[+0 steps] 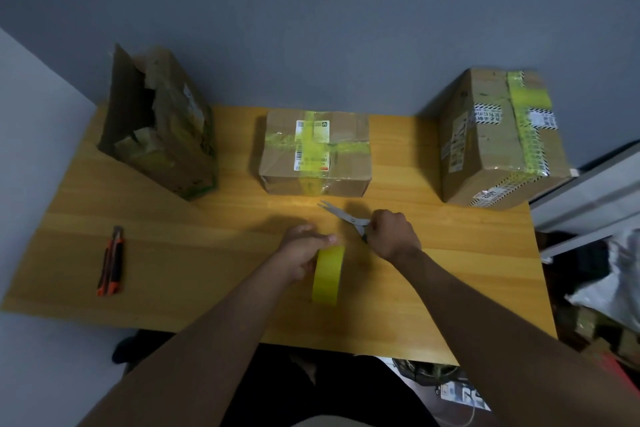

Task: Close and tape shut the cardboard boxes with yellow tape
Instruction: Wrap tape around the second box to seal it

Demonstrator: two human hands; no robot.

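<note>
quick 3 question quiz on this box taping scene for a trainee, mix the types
1. True or false: the left hand holds the yellow tape roll.
2. Which tool is in the right hand's grip? A utility knife, B scissors, C marker.
3. Fill in: the box with its flaps still open stands on the table's ____ side.

Key:
1. True.
2. B, the scissors; the utility knife lies untouched on the table.
3. Left: the open box; the middle box and right box already carry yellow tape.
</note>
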